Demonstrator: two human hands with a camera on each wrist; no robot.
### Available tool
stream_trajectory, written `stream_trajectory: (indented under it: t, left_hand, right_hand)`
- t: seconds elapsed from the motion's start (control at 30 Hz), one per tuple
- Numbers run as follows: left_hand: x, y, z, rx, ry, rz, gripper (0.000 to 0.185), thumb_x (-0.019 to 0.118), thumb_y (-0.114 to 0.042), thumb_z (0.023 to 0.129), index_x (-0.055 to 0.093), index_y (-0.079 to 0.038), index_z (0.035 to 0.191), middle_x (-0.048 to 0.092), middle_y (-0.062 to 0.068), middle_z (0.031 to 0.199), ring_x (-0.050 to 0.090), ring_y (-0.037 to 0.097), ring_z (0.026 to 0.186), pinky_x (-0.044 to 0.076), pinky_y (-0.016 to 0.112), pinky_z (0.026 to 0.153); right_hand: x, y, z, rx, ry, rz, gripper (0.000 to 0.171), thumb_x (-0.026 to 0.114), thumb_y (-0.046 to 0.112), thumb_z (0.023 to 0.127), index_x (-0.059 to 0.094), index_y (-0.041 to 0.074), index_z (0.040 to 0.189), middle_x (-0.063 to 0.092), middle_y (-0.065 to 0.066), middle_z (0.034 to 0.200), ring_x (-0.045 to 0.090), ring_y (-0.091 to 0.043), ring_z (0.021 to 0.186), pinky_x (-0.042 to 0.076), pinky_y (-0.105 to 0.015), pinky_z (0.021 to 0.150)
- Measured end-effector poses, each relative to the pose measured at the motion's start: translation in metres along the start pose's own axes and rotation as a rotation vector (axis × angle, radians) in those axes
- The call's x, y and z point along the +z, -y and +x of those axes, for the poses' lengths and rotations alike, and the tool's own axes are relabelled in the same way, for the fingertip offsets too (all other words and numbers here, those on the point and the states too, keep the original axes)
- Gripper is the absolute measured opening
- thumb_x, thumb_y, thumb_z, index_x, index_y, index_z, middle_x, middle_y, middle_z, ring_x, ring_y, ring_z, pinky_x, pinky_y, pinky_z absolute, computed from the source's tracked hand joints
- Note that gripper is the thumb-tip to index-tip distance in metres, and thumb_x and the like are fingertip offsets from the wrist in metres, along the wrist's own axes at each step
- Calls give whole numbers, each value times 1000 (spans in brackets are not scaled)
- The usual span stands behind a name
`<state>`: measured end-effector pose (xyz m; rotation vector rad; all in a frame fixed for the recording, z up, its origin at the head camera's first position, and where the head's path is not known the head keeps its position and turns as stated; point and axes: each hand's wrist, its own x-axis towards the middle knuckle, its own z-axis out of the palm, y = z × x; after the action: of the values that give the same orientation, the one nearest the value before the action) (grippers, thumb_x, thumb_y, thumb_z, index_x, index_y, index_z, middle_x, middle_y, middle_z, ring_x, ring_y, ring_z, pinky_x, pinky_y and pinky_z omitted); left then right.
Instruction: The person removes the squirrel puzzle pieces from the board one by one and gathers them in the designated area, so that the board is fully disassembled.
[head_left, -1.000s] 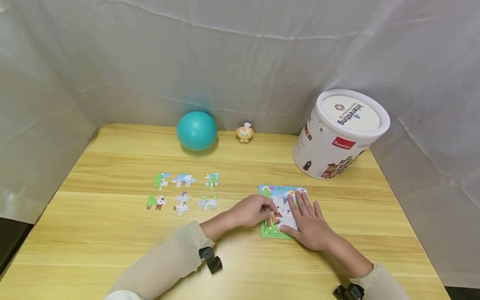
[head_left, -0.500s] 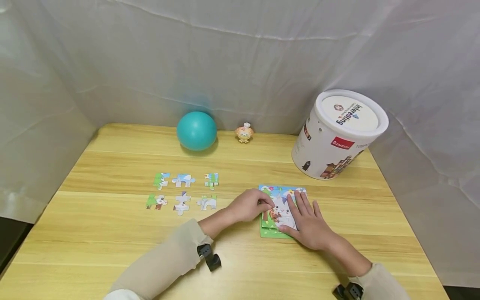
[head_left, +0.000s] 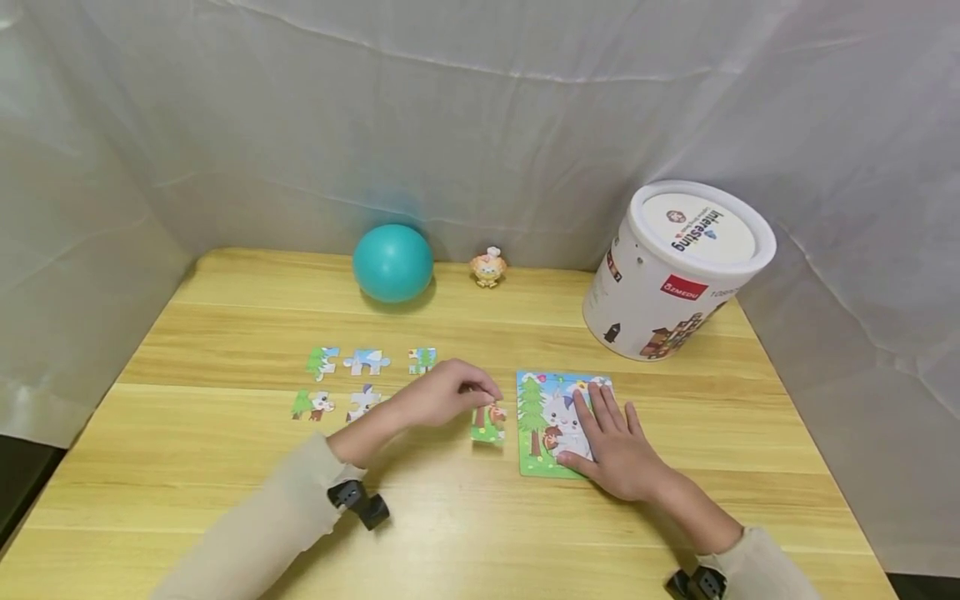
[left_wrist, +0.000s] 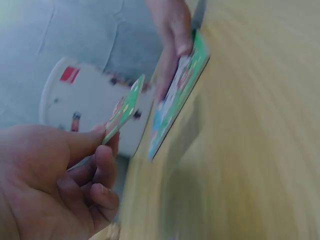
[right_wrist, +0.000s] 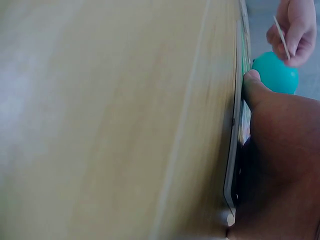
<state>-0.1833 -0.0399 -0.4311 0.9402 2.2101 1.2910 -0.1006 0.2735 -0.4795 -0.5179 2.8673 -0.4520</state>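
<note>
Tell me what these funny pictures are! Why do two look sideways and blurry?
A person is doing a jigsaw, wearing three cameras. The big picture comes from one on the head. The two blurry ones come from cameras strapped to the wrists, so they tilt with the arms. The left hand pinches one puzzle piece just above the wooden table. The right hand lies flat on the puzzle board. Loose pieces lie in rows, with a teal ball, a little toy figure and a round tub behind.
</note>
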Motion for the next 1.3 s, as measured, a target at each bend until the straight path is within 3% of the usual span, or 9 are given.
stream_trajectory:
  t: [0.2, 0.43, 0.6, 0.83, 0.97, 1.13, 1.3]
  left_hand:
    - [-32, 12, -33, -1, -30, 20, 17, 60, -6, 102, 73, 0, 112, 71, -1, 89, 64, 28, 72, 48, 25, 62]
    - [-63, 31, -74, -56, -43, 29, 16, 62, -7, 102, 74, -2, 110, 70, -1, 88, 61, 30, 71, 49, 27, 63]
    - [-81, 40, -104, -95, -95, 22, 15, 63, -8, 101, 72, -1, 110, 71, 1, 90, 62, 27, 74, 49, 27, 64]
    - [-97, 50, -142, -182, -82, -19, 13, 61, -11, 103, 69, -2, 109, 71, 1, 85, 66, 22, 80, 53, 30, 73]
    - [-104, 56, -160, -159, -45, -39, 14, 59, -9, 103, 69, -1, 108, 71, 3, 92, 66, 17, 83, 54, 28, 79]
    - [-112, 63, -178, -140, -24, -31, 14, 58, -5, 103, 71, -2, 108, 72, 4, 101, 63, 11, 83, 54, 27, 76]
    - [-117, 70, -192, -167, -4, -50, 15, 58, -3, 102, 70, -1, 110, 72, 6, 102, 64, 11, 81, 55, 28, 74]
  right_hand:
    - [4, -5, 2, 24, 31, -20, 98, 50, 66, 98, 10, 5, 163, -4, -24, 168, -8, -40, 154, -2, -68, 118]
    - [4, -5, 2, 32, 47, -21, 100, 50, 68, 97, 9, 5, 163, -5, -23, 168, -9, -40, 154, -2, -68, 117]
    - [1, -2, 1, 23, 28, -26, 98, 50, 67, 98, 11, 5, 163, -3, -25, 168, -6, -41, 154, -1, -68, 117]
    - [-6, 8, -1, 14, 6, -10, 96, 56, 60, 99, 16, -1, 161, 3, -29, 166, 1, -46, 153, 2, -71, 116]
    - [-4, 6, -1, 12, 0, -13, 96, 55, 60, 98, 16, 0, 161, 3, -29, 166, 0, -46, 153, 2, -71, 116]
    - [3, -3, 0, 12, 8, -24, 98, 51, 65, 98, 12, 3, 163, -1, -26, 167, -5, -42, 154, 0, -68, 117]
    - [5, -5, 0, 11, 7, -23, 99, 49, 69, 97, 11, 5, 163, -2, -25, 168, -7, -40, 154, -1, -68, 117]
